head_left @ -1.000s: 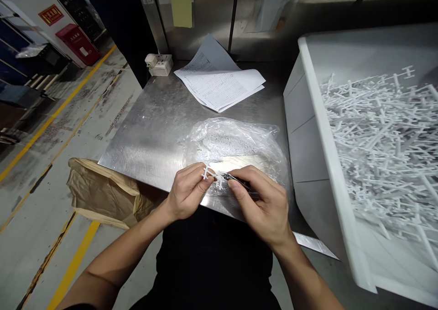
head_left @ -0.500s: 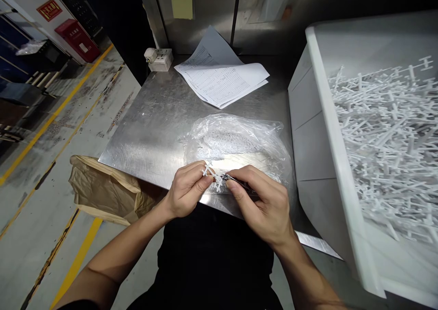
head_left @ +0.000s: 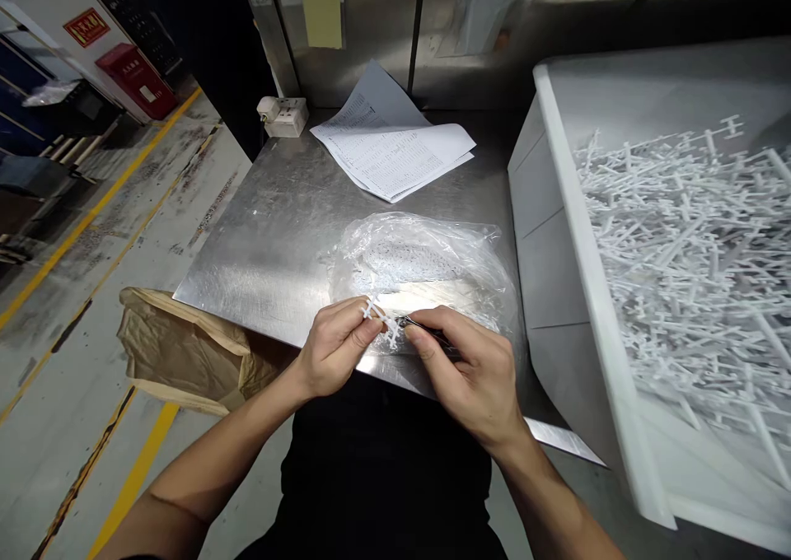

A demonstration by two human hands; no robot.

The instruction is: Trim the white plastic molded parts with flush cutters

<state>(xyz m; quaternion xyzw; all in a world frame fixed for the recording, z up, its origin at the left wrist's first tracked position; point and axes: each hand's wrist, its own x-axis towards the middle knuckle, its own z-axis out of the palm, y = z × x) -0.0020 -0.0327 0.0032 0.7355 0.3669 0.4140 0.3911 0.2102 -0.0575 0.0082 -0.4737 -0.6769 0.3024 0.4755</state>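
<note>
Thumb and fingers of my left hand (head_left: 339,344) pinch a small white branched plastic piece (head_left: 381,319) over the front edge of the metal table. Close on its right, my right hand (head_left: 470,371) is closed around a small dark metal tool (head_left: 432,329), whose tip is at the white piece. Most of the tool is hidden by my fingers. A clear plastic bag (head_left: 426,251) lies flat on the table behind both hands; small specks show in it.
A big white bin (head_left: 559,206) full of white plastic pieces (head_left: 692,247) stands at the right. Folded printed sheets (head_left: 395,144) and a socket block (head_left: 287,117) are at the back of the metal table (head_left: 247,239). An open brown bag (head_left: 185,350) sits below left.
The view has shifted slightly, so the table, papers and bin appear a little lower and further left. Both hands keep their hold, with the tool tip still at the white piece.
</note>
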